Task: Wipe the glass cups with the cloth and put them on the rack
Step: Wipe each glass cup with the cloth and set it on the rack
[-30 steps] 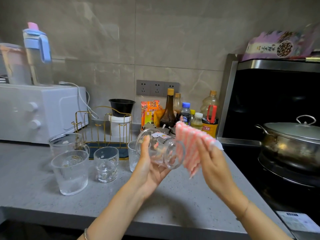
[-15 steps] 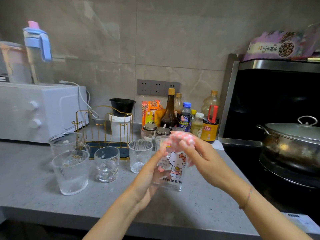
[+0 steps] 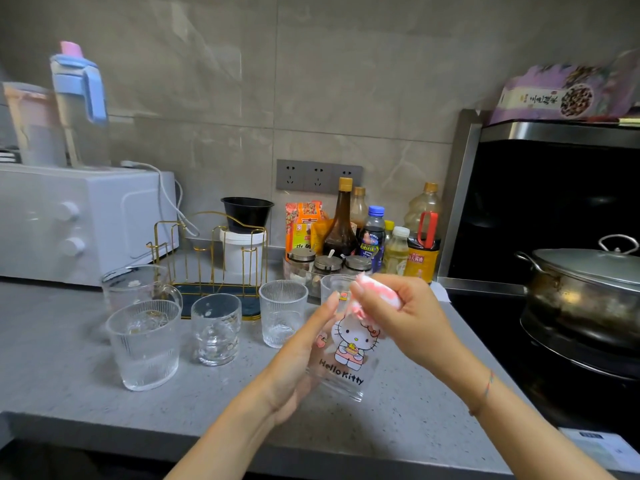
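Observation:
My left hand (image 3: 304,351) holds a clear glass cup with a cartoon cat print (image 3: 346,362) upright above the counter. My right hand (image 3: 398,313) grips a bunched pink-and-white cloth (image 3: 367,296) and pushes it into the cup's mouth. Several other glass cups stand on the counter to the left: a ribbed one (image 3: 143,344), a patterned one (image 3: 216,329), a small ribbed one (image 3: 283,311) and a handled one (image 3: 138,285) behind. The gold wire rack (image 3: 207,244) stands behind them with nothing on it.
A white microwave (image 3: 79,220) sits at the left with bottles on top. Sauce bottles (image 3: 374,233) and spice jars crowd the back wall. A stove with a lidded steel pot (image 3: 585,285) is at the right. The grey counter (image 3: 69,375) ends near my arms.
The cup went from lying sideways to upright in my left hand. The cloth, spread out a second ago, is now bunched in my right hand at the cup's mouth.

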### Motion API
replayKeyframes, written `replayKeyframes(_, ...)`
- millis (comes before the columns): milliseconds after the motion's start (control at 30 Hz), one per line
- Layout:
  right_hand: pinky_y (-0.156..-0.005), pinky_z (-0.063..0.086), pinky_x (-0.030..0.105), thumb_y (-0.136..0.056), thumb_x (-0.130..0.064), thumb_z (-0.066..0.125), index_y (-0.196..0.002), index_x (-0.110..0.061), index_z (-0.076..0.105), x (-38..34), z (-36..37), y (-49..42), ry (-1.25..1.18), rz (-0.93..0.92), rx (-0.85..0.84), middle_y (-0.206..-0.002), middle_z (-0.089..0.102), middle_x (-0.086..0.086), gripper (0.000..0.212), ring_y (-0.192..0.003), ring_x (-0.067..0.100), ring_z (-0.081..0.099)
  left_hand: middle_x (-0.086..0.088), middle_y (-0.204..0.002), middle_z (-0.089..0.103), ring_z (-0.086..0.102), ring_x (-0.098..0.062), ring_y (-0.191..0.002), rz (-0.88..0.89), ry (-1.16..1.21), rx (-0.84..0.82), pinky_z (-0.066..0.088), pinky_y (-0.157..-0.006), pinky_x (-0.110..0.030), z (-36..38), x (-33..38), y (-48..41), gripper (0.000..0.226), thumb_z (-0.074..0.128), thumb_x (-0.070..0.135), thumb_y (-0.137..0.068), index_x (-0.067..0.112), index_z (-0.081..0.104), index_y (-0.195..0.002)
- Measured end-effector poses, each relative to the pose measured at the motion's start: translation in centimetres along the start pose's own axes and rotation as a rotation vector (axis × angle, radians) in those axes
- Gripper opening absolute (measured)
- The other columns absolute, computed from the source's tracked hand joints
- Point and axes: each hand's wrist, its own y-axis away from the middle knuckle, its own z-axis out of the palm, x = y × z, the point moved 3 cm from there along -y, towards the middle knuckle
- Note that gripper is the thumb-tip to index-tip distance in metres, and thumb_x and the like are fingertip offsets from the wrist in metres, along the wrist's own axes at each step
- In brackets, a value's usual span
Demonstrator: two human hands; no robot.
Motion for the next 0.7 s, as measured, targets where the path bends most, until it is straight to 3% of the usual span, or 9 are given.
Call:
replayKeyframes(100, -0.04, 0.036, 0.017, -0.086, -0.033, 0.057, -0.054, -0.018, 0.056, 0.2, 0.0, -0.3, -0.008, 0.025, 0.073, -0.045, 0.048, -0.009, 0.036, -0.042, 0.003, 0.042, 0.003, -0.108, 0.074, 0.07, -0.014, -0.096, 0.053, -0.127, -0.072, 0.056, -0.075, -0.025, -0.2, -0.2, -0.1, 0.069, 0.079, 0.062, -0.061, 0.026, 0.066, -0.118)
replayKeyframes(167, -0.042, 0.03, 0.016, -0.09, -0.026, 0.059, -0.051, -0.019, 0.051, 0.4, -0.2, -0.5, 0.007, 0.026, 0.132, -0.044, 0.043, -0.01, 0.041, -0.042, 0.004, 0.037, 0.013, -0.112, 0.071, 0.068, -0.004, -0.102, 0.092, -0.269, -0.061, 0.054, -0.079, -0.018, -0.5, 0.0, -0.2, 0.08, 0.085, 0.048, -0.06, 0.035, 0.05, -0.131)
replayKeyframes(267, -0.045, 0.027, 0.02, -0.091, -0.032, 0.06, -0.052, -0.015, 0.051, 0.6, -0.5, -0.8, 0.141, -0.035, 0.183, -0.046, 0.041, -0.007, 0.043, -0.045, 0.006, 0.035, 0.021, -0.127, 0.06, 0.061, 0.001, -0.112, 0.165, -0.497, 0.032, 0.051, -0.098, -0.028, -0.1, 0.3, -0.3, 0.105, 0.09, 0.049, -0.055, 0.044, 0.03, -0.142)
replayKeyframes(333, -0.045, 0.027, 0.021, -0.088, -0.036, 0.058, -0.053, -0.011, 0.053, 0.7, -0.4, -1.0, 0.175, -0.054, 0.195, -0.046, 0.041, -0.005, 0.043, -0.046, 0.006, 0.036, 0.019, -0.123, 0.061, 0.063, 0.002, -0.107, 0.235, -0.505, 0.093, 0.053, -0.096, -0.029, 0.1, 0.1, -0.5, 0.098, 0.09, 0.04, -0.059, 0.041, 0.034, -0.139)
replayKeyframes(467, -0.046, 0.03, 0.024, -0.088, -0.036, 0.056, -0.056, -0.01, 0.054, 0.7, -0.4, -1.4, 0.133, -0.06, 0.193, -0.048, 0.044, -0.004, 0.042, -0.047, 0.008, 0.04, 0.007, -0.111, 0.07, 0.069, -0.005, -0.096, 0.261, -0.424, 0.067, 0.057, -0.083, -0.026, 0.0, 0.6, -0.7, 0.068, 0.086, 0.014, -0.07, 0.029, 0.051, -0.127)
replayKeyframes(533, -0.048, 0.033, 0.026, -0.089, -0.039, 0.056, -0.06, -0.006, 0.057, 0.7, -0.6, -1.4, 0.076, -0.067, 0.172, -0.051, 0.05, 0.003, 0.044, -0.048, 0.014, 0.043, 0.002, -0.107, 0.072, 0.071, -0.01, -0.092, 0.209, -0.347, 0.022, 0.059, -0.076, -0.028, -0.1, 1.0, -0.5, 0.062, 0.087, 0.017, -0.068, 0.027, 0.056, -0.121)
replayKeyframes(633, -0.048, 0.038, 0.022, -0.087, -0.041, 0.057, -0.06, -0.015, 0.062, 0.5, -1.0, -1.1, -0.073, -0.059, 0.18, -0.053, 0.055, 0.001, 0.038, -0.049, 0.011, 0.049, -0.008, -0.116, 0.069, 0.07, -0.021, -0.086, 0.047, -0.054, -0.113, 0.059, -0.067, -0.033, 0.0, 0.6, -0.3, 0.076, 0.085, 0.03, -0.051, 0.018, 0.061, -0.123)
replayKeyframes(700, -0.046, 0.04, 0.021, -0.085, -0.042, 0.057, -0.059, -0.009, 0.061, 0.5, -1.2, -1.0, -0.149, -0.058, 0.23, -0.051, 0.054, 0.007, 0.042, -0.047, 0.014, 0.051, -0.013, -0.118, 0.066, 0.068, -0.027, -0.082, -0.077, 0.231, -0.273, 0.059, -0.063, -0.035, 0.4, 0.3, -0.1, 0.085, 0.09, 0.031, -0.048, 0.011, 0.063, -0.127)
